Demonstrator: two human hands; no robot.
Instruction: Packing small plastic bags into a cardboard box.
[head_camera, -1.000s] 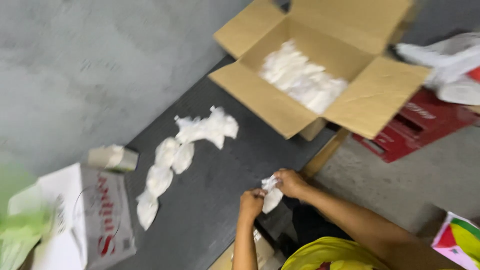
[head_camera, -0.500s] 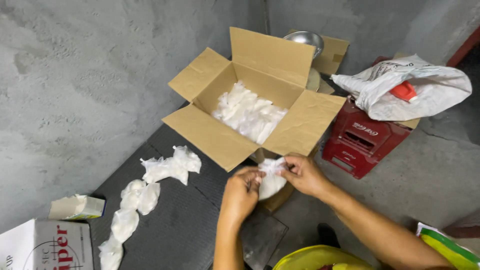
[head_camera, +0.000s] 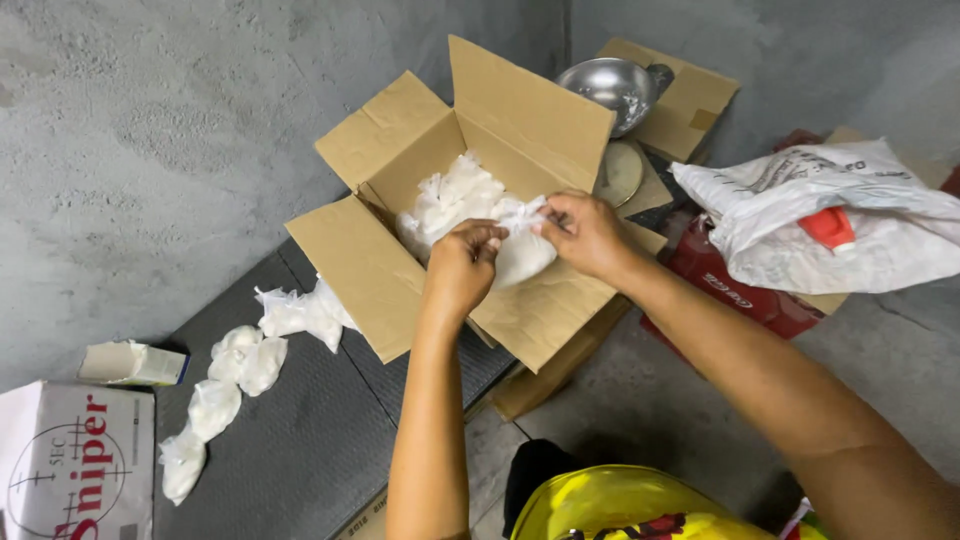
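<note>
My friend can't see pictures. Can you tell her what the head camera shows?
Two bare hands, left hand and right hand, hold a small white plastic bag over an open cardboard box that has more white bags inside. A row of white bags lies on the dark mat beside the box, and a metal bowl sits behind it.

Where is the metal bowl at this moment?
In the head view, the metal bowl sits at upper centre-right, on a flattened piece of cardboard just behind the open cardboard box, left of the white plastic bag.

Matt brown cardboard box (head_camera: 380, 270) (glossy metal bowl (head_camera: 605, 90) behind), rough concrete wall (head_camera: 150, 130).
</note>
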